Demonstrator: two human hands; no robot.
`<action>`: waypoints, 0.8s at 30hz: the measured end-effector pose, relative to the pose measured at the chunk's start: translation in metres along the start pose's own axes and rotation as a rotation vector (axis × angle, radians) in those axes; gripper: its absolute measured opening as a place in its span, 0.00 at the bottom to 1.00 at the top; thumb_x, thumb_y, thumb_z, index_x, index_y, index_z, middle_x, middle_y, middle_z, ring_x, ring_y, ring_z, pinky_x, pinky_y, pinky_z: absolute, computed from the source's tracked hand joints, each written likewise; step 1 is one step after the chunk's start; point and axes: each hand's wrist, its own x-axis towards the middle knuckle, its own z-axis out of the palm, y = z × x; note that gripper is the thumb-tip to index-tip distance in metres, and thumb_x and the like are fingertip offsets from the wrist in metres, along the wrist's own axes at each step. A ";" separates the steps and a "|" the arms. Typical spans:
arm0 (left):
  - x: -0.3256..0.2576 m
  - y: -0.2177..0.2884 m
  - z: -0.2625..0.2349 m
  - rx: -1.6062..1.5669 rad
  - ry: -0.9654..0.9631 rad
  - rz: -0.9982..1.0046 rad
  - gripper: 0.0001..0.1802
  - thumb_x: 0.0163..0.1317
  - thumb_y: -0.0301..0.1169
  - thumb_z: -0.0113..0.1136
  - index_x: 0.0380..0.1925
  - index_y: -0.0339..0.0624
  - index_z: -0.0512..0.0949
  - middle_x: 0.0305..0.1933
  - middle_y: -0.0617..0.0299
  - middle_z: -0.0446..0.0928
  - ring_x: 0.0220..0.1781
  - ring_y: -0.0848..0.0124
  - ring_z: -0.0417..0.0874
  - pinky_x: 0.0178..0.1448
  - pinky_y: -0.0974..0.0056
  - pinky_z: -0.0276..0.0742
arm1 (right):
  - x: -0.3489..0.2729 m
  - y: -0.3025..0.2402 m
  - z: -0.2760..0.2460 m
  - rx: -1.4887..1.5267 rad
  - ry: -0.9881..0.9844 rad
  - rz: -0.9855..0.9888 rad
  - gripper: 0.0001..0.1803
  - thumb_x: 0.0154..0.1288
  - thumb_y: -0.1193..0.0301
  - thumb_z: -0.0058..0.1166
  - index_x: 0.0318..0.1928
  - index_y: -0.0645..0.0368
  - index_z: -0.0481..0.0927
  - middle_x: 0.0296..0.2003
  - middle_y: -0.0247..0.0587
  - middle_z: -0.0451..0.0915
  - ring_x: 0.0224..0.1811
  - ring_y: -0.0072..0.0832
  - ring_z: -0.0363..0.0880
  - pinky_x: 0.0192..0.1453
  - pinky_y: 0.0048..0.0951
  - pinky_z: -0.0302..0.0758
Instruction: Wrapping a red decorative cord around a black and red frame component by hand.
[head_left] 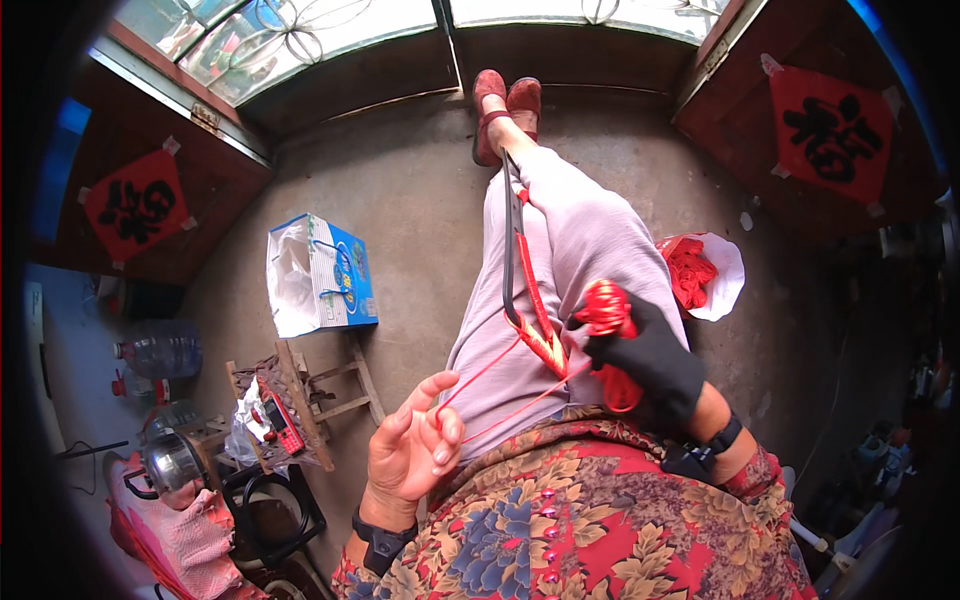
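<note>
My left hand point(412, 442) is bare, and its fingers are pinched on a loop of red cord point(478, 378) pulled taut toward my lap. My right hand point(645, 352) wears a black glove and is closed on a bundle of red cord point(606, 308) wound around it. Between the hands, a long dark frame point(513, 240) with red and yellow weaving point(546, 343) at its near end lies along my outstretched legs. The cord runs from the weaving to both hands.
A white bag of red cord point(705, 272) lies on the concrete floor at my right. At my left are a blue and white shopping bag point(318, 275), a small wooden stool point(310, 395), a kettle point(170, 462) and a water jug point(160, 350).
</note>
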 end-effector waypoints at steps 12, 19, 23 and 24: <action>-0.064 -0.003 -0.018 0.820 0.187 -0.174 0.13 0.70 0.31 0.55 0.36 0.31 0.83 0.16 0.69 0.69 0.18 0.82 0.65 0.25 0.74 0.58 | 0.031 0.041 0.041 -0.496 -0.125 -0.319 0.21 0.57 0.65 0.67 0.49 0.57 0.78 0.36 0.51 0.83 0.40 0.41 0.85 0.45 0.37 0.79; -0.023 0.019 0.016 0.604 -0.350 0.050 0.16 0.64 0.37 0.62 0.39 0.32 0.83 0.66 0.31 0.65 0.59 0.43 0.77 0.52 0.51 0.80 | 0.029 0.010 0.008 -0.210 0.195 -0.302 0.26 0.59 0.70 0.64 0.57 0.64 0.74 0.49 0.42 0.81 0.48 0.22 0.79 0.54 0.28 0.75; 0.049 0.021 0.055 0.358 -0.365 0.361 0.25 0.66 0.34 0.58 0.61 0.38 0.71 0.75 0.46 0.56 0.75 0.46 0.59 0.62 0.49 0.74 | 0.030 -0.017 -0.003 -0.131 0.076 -0.424 0.22 0.59 0.71 0.62 0.54 0.60 0.76 0.45 0.42 0.80 0.46 0.29 0.81 0.52 0.29 0.76; 0.066 0.021 0.054 0.481 -0.198 0.374 0.26 0.67 0.31 0.56 0.64 0.39 0.67 0.73 0.49 0.60 0.73 0.52 0.63 0.62 0.53 0.75 | 0.030 -0.020 -0.004 -0.481 0.068 -0.537 0.21 0.58 0.72 0.61 0.53 0.58 0.77 0.43 0.43 0.80 0.45 0.33 0.81 0.51 0.31 0.76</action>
